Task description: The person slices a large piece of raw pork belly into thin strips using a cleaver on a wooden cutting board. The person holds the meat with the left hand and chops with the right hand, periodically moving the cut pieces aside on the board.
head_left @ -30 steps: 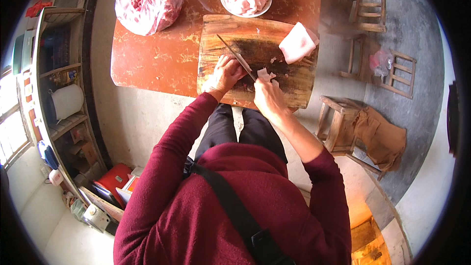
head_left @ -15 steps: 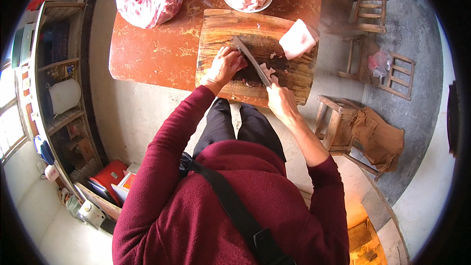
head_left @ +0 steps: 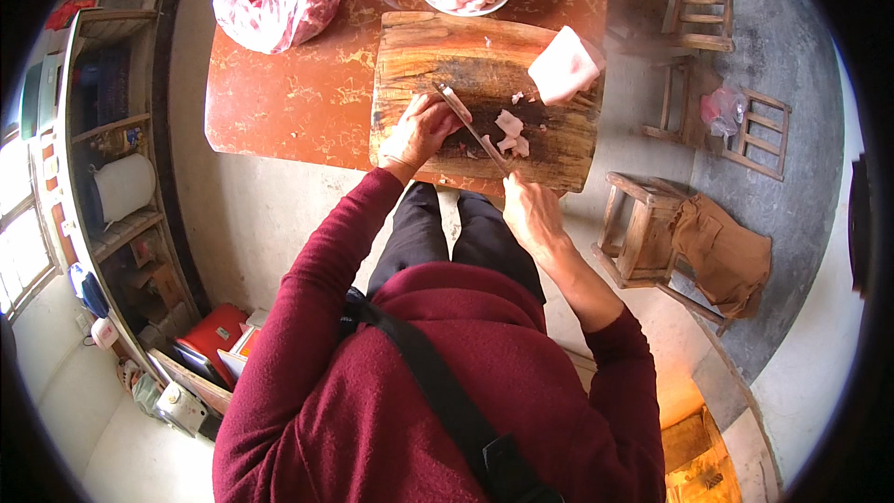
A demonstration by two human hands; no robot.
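Observation:
My right hand (head_left: pixel 534 210) grips the handle of a knife (head_left: pixel 479 135) near the front edge of a wooden cutting board (head_left: pixel 419 56). Its narrow-looking blade runs diagonally up and left, right beside my left fingertips. Curled on the board, my left hand (head_left: pixel 421 130) presses on a piece of meat that the fingers mostly hide. Several small pale cut pieces (head_left: pixel 509 124) lie just right of the blade. A large block of pale fatty meat (head_left: pixel 565 67) rests at the board's right side.
Beyond the board, a white bowl (head_left: pixel 464 11) holds pale meat chunks. A plastic bag of red meat (head_left: pixel 279 0) lies farther left on the reddish table (head_left: pixel 279 98). Wooden stools (head_left: pixel 643 233) stand to the right, one draped with brown cloth (head_left: pixel 722 251). Shelving (head_left: pixel 116 121) lines the left.
The knife has shifted left, closer to my left fingers, and its handle has come slightly toward me. The small cut pieces now show fully beside the blade.

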